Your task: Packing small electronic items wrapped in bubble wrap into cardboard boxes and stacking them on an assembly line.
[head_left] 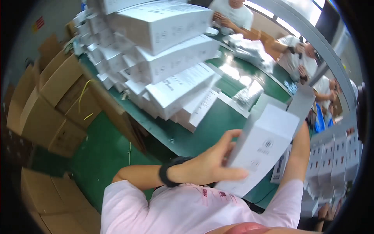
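A white cardboard box [263, 152] is held tilted in front of my chest, its flaps standing out at the upper end. My left hand [224, 162] is closed on its left side, the thumb lying across the printed face and the fingers round the edge. My right forearm [297, 156] runs up along the box's right side. The box and its flap hide my right hand, so its fingers do not show. A second box [279, 169], partly covered, stands behind the held one at its right edge.
White boxes [179, 50] are stacked high on the green table [167, 136], at its left. A silvery plastic bag [249, 95] lies beyond my hands. More white boxes [331, 160] stand at right. Brown cartons [58, 101] stand on the floor at left. Several people work across the table.
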Tool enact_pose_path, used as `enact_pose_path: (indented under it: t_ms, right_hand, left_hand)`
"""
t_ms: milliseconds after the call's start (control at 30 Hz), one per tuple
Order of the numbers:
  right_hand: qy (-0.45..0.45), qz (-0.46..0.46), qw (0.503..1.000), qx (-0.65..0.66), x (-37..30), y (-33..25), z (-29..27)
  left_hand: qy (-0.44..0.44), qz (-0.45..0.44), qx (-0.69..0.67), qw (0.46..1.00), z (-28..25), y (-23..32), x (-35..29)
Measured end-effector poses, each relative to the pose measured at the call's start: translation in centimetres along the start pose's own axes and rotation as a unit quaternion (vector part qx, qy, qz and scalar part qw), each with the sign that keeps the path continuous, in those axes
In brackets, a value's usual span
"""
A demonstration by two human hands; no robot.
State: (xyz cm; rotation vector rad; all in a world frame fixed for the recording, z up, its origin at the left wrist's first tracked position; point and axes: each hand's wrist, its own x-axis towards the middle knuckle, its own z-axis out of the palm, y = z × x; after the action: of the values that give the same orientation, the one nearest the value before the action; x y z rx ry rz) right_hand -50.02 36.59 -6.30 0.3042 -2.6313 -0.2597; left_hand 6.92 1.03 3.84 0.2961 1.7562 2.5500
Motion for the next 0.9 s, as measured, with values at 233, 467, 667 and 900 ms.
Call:
enact_pose_path:
  t_ms: [233, 467, 667, 900]
  right_hand:
    - [0.142, -0.018, 0.986, 0.081, 1.3, 6.5, -3.9]
    - [0.211, -0.099, 0.968, 0.096, 3.3, 8.8, -2.4]
    - [0.098, 0.009, 0.981, 0.169, -0.9, 0.4, -17.2]
    - [0.390, -0.023, 0.816, 0.427, -12.7, -8.9, -39.4]
  left_hand:
    - [0.339, 0.281, 0.141, 0.887, -3.6, 11.2, -10.9]
    - [0.407, 0.325, 0.654, 0.549, -10.4, 26.2, -1.5]
    - [0.347, 0.179, 0.828, 0.403, -17.7, 31.1, 4.0]
    - [0.313, 0.477, 0.697, 0.435, -5.2, 20.4, -1.6]
